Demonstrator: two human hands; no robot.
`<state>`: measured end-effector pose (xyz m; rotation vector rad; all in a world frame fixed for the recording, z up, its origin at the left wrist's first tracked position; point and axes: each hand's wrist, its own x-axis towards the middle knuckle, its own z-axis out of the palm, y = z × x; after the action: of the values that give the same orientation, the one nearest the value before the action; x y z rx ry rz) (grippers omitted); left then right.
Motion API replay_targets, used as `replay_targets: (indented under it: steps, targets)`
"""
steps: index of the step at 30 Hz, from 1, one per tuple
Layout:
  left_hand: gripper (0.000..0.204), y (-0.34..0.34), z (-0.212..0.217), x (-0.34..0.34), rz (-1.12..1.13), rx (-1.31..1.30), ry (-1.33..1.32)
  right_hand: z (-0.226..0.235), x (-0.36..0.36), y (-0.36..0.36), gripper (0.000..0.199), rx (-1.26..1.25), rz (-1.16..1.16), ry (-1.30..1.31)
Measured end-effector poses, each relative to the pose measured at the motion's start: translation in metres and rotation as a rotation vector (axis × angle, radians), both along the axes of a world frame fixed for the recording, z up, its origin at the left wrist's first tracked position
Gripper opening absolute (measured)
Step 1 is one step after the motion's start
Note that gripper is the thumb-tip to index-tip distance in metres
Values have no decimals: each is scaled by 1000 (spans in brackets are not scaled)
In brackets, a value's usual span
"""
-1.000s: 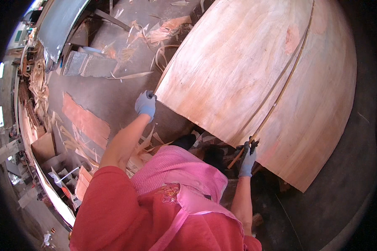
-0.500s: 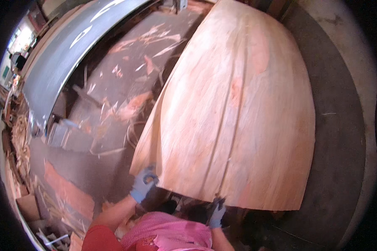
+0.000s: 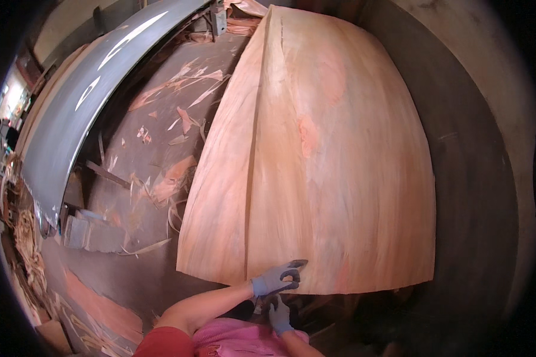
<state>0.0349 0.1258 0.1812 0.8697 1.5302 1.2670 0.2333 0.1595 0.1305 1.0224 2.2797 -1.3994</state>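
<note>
A large sheet of pale wood veneer (image 3: 363,196) lies on a stack in front of me, its near edge curving across the view. Along its left side a long lengthwise seam shows, with a pinkish strip of veneer (image 3: 220,208) beyond it. My left hand (image 3: 275,279), in a grey-blue glove with dark fingertips, is at the sheet's near edge. Its forefinger stretches over the veneer, with a gap between it and the thumb. Just below that edge is my right hand (image 3: 280,316), gloved alike, fingers upward and thumb apart, with nothing visible in it.
Torn veneer scraps (image 3: 175,178) litter the dark floor to the left. Beyond them stands a long, shiny grey curved panel (image 3: 59,137). A grey block (image 3: 92,232) lies near its lower end. More scrap wood (image 3: 27,244) is heaped at the far left.
My left hand has moved right from the left corner onto the near edge. My right hand has come left, off the edge. The double ridge in the sheet is gone, and more of the left strip shows.
</note>
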Motion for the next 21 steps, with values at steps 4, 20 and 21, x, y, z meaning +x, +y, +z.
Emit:
replay_targets:
  steps: [4,20,21]
  targets:
    - [35,17,-2,-18,284,-28,90,-56,5,-26,47,41,2,99]
    - [46,-80,-86,-79,977,-308,-268,17,-41,-58,45,-206,167,147]
    - [50,-77,-78,-78,952,-334,-178,9,-28,-46,43,-175,100,141]
